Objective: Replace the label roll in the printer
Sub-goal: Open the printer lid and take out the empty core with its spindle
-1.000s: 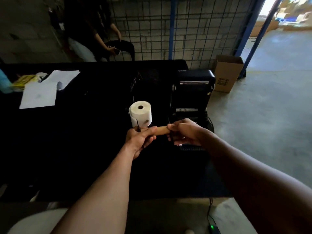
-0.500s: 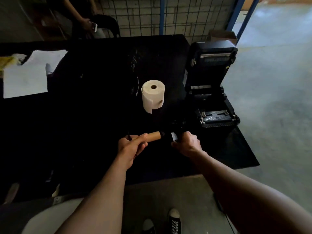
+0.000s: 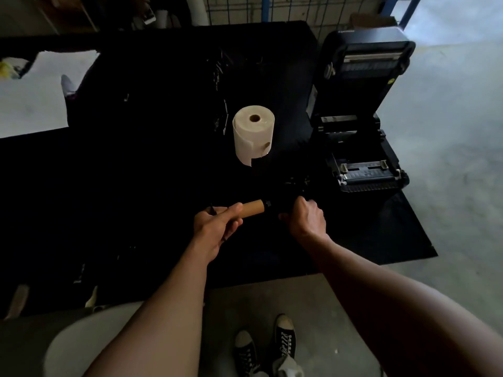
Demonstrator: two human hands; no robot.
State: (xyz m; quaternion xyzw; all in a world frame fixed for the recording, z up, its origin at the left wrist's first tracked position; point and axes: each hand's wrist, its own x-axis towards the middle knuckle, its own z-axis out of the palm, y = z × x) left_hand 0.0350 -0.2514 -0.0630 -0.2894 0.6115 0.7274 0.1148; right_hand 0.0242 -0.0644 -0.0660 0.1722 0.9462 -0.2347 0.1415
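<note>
Nearest the camera, the left hand (image 3: 216,228) has its grip clamped on an empty cardboard core (image 3: 251,208), while the right hand (image 3: 307,219) is closed on a dark part at the core's right end, hard to make out. Beyond them a full label roll (image 3: 253,133) stands upright on the black bench (image 3: 136,172). The printer (image 3: 362,118) sits just right of the roll, lid raised and roll bay exposed.

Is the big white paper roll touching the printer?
Apart. The head view shows the white label roll standing on end on the black table, with a strip of dark tabletop between it and the open printer to its right.
</note>
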